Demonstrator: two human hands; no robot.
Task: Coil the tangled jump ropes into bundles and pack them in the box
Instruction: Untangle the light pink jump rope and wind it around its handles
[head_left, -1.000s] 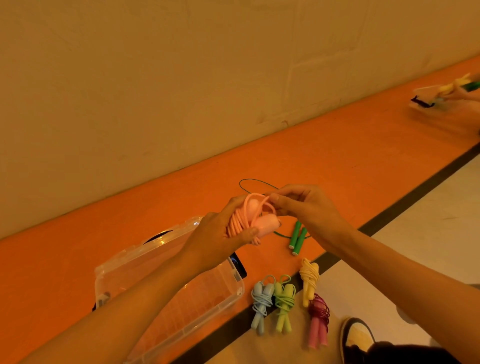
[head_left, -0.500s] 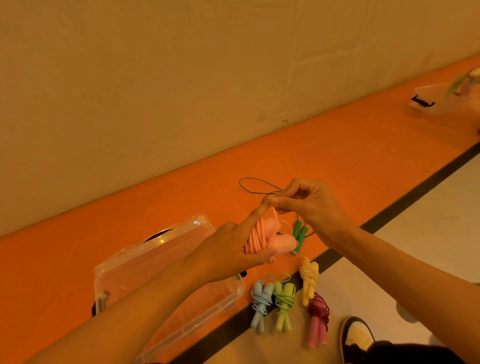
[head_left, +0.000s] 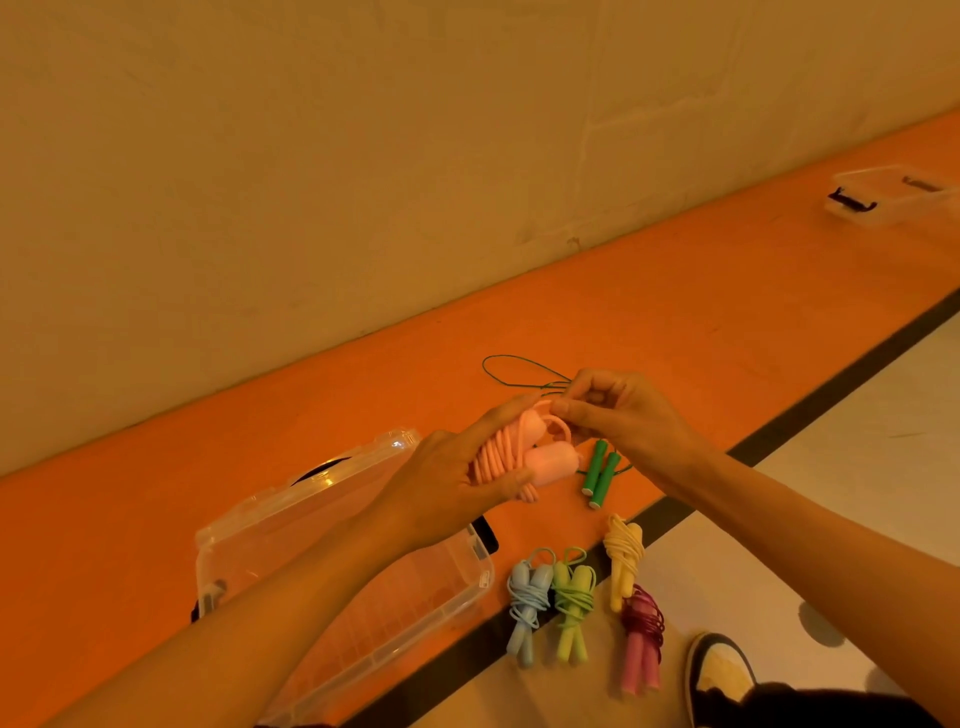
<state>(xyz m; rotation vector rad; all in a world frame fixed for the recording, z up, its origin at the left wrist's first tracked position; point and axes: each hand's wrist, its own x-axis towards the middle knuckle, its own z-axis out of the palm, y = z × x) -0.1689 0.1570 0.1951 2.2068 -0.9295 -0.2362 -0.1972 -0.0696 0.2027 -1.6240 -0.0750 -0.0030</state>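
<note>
Now the right hand (head_left: 623, 421), pinching the cord's end, has drawn it up off the coiled pink jump rope (head_left: 498, 457) that the left hand (head_left: 447, 488) grips near the clear box (head_left: 291, 499), so this bundle seems nearly secured.

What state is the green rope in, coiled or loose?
Loose: the green rope trails an open loop over the orange floor.

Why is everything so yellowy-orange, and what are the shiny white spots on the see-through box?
Head view: dim, warm light tints the wall and floor yellow-orange; the white spots are glare on the lid of the clear box; the far box looks soft, while the pink jump rope looks sharp.
</note>
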